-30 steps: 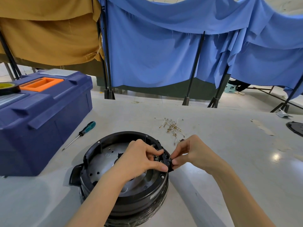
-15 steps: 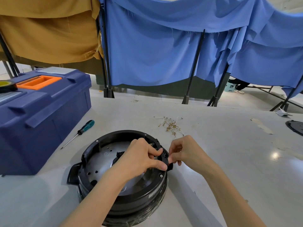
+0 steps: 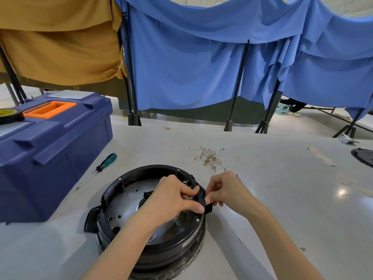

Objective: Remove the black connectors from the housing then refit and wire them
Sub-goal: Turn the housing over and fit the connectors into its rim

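Near the grey tabletop's [image 3: 282,199] front edge, round black plastic housing [image 3: 171,257], small black connector [image 3: 209,208] at its right rim, left hand [image 3: 171,201] fingers curled gripping that rim, right hand [image 3: 226,188] fingertips pinching the connector.

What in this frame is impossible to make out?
Head view only.
black connector: mostly covered by the left hand and right hand; seated or free unclear.
housing: near rim hidden behind the left forearm.
wire scraps: too small to count.
dark round object: cut off by right edge.

One housing [image 3: 171,252], one toolbox [image 3: 56,154], one screwdriver [image 3: 97,170], one tape roll [image 3: 9,116] and one heap of wires [image 3: 210,159].
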